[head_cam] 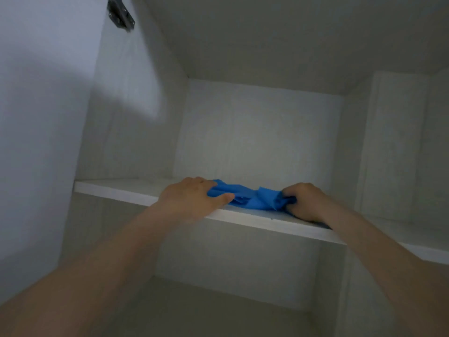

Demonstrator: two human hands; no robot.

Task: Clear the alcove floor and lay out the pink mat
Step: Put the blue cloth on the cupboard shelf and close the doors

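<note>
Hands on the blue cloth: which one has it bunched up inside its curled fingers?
The right hand: its fingers curl around a bunched end of the blue cloth. The left hand lies flatter, thumb over the other end.

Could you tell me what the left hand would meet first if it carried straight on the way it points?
Probably only more of the blue cloth it grips on the shelf; past that, the cupboard's back wall, though depth is unclear.

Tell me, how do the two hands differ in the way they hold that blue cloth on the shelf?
The left hand lies flatter, its thumb stretched along the front of the blue cloth; the right hand is balled up, bunching the cloth in curled fingers. The left hand takes the cloth's left end, the right hand its right end. Both rest near the front edge of the white shelf.
</note>
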